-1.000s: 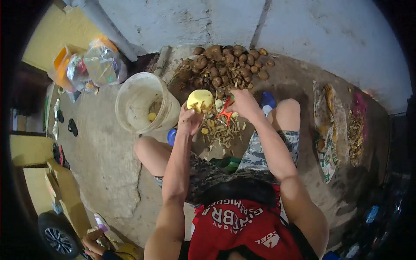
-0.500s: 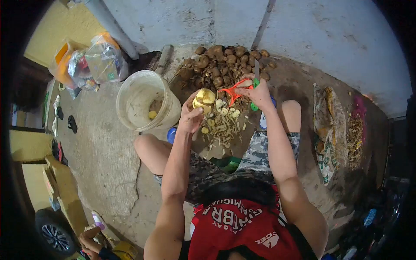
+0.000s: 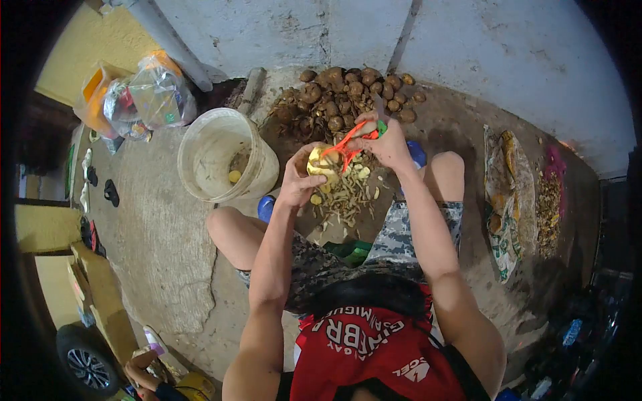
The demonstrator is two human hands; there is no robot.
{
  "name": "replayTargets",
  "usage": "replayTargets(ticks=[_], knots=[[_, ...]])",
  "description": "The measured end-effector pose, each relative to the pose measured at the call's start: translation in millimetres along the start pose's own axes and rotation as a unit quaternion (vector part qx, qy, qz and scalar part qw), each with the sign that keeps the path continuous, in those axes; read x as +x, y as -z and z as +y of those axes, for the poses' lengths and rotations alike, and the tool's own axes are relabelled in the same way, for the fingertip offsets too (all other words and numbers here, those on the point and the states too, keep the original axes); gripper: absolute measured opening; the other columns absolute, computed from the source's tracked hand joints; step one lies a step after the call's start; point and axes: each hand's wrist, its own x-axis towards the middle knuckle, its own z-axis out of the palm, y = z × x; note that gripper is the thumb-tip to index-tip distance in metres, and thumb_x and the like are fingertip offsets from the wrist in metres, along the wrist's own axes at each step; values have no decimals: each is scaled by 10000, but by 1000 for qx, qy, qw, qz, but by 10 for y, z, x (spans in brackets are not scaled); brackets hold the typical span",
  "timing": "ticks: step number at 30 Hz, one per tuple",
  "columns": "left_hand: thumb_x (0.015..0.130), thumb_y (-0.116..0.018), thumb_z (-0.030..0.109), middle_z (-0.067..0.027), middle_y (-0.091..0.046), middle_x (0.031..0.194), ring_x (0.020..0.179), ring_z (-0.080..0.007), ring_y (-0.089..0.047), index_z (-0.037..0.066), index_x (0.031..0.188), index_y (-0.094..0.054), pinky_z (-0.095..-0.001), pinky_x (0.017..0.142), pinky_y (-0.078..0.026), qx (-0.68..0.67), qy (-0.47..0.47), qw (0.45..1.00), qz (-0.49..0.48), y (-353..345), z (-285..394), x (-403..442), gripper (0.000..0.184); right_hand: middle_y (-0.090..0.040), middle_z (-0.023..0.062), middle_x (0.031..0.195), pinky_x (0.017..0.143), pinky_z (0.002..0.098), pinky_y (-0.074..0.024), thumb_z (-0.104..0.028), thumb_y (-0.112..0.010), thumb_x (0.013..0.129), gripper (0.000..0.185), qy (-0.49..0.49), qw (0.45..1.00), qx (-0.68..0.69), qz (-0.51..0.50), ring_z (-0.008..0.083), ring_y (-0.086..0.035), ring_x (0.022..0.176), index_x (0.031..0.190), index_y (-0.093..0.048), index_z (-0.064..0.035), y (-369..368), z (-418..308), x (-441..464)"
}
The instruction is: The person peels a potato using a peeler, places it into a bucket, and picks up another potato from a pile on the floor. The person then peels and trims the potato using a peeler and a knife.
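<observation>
My left hand (image 3: 299,179) is wrapped round a partly peeled yellow potato (image 3: 317,164), with brown skin left on part of it. My right hand (image 3: 386,144) grips an orange peeler (image 3: 348,148), its head against the potato's right side. A knife with a green handle (image 3: 382,128) is also in the right hand, its blurred blade pointing away from me. Below the hands, pale peelings (image 3: 344,204) lie heaped on the ground between my legs. Brown unpeeled potatoes (image 3: 334,107) are piled just beyond, by the wall.
A whitish bucket (image 3: 221,190) stands left of my hands with a peeled yellow piece (image 3: 235,176) inside. Filled plastic bags (image 3: 157,100) sit farther left. At right lies a dirty sack (image 3: 507,194). Another person's hand (image 3: 140,374) shows at lower left, near a wheel (image 3: 88,361).
My right hand has moved left and brought the peeler from beside the potato onto it. The potato has shifted slightly towards the right in my left hand.
</observation>
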Motion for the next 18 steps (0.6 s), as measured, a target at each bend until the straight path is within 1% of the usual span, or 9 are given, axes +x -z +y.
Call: replayTargets(ticks=[2,6,8,9,12,13,15,17,18], knots=[[611,-836,14,-120,-604,1173,1070,-227,-610,-35,1278,-483,-383,944,-507,-1,25,1000,-17,7,-24,0,757,-707,70,896,791,330,-515,-206,-913,604,548,-83,996,-7,-13,156,-653,845,1018,-619,0,46,-22,62],[602,-845,53,-131,-606,1173,1080,-238,-610,-48,1284,-474,-384,959,-500,10,21,1000,-14,50,-93,-2,782,-708,79,898,782,326,-528,-193,-915,598,555,-16,1000,-10,-9,160,-661,839,1025,-612,-7,186,267,152],[599,-854,117,-141,-604,1180,1094,-252,-607,-62,1292,-461,-385,981,-486,-64,22,997,-42,10,-10,-76,816,-708,83,902,767,322,-533,-166,-909,604,545,-87,985,-135,67,158,-662,829,1033,-608,-17,391,311,189],[599,-854,117,-141,-604,1180,1094,-252,-607,-62,1292,-461,-385,981,-486,-59,27,997,-45,14,5,-72,816,-708,83,902,767,322,-533,-166,-909,604,545,-89,985,-131,73,158,-662,829,1033,-608,-17,377,254,177],[632,-832,151,-148,-597,1194,1104,-260,-604,-65,1307,-442,-392,992,-478,-48,19,999,-8,13,-34,-44,808,-710,73,887,763,312,-529,-147,-897,623,519,-60,997,-42,22,145,-665,827,1041,-611,-35,213,7,119],[632,-832,151,-148,-597,1194,1104,-260,-604,-65,1307,-442,-392,992,-478,-49,16,999,-6,46,-85,-13,808,-712,69,867,770,311,-529,-119,-896,616,513,-4,998,-62,-7,139,-664,832,1035,-612,-31,112,-93,58],[637,-822,145,-157,-593,1200,1099,-258,-607,-67,1310,-437,-391,991,-479,-38,9,999,1,130,-191,19,804,-711,71,871,758,304,-531,-90,-891,616,495,-22,999,-23,2,135,-663,839,1025,-618,-40,14,-263,-10],[645,-818,157,-158,-592,1203,1097,-253,-608,-62,1314,-436,-385,979,-485,-44,18,999,-19,8,-96,-64,801,-708,83,892,746,302,-540,-81,-889,618,494,-74,996,-33,26,144,-671,837,1026,-615,-36,212,26,125],[653,-813,165,-155,-593,1204,1097,-251,-608,-59,1315,-437,-383,972,-489,-75,25,996,-47,-18,-67,-93,794,-697,90,915,739,308,-549,-80,-884,629,489,-112,987,-105,54,154,-677,835,1027,-606,-22,288,53,180]])
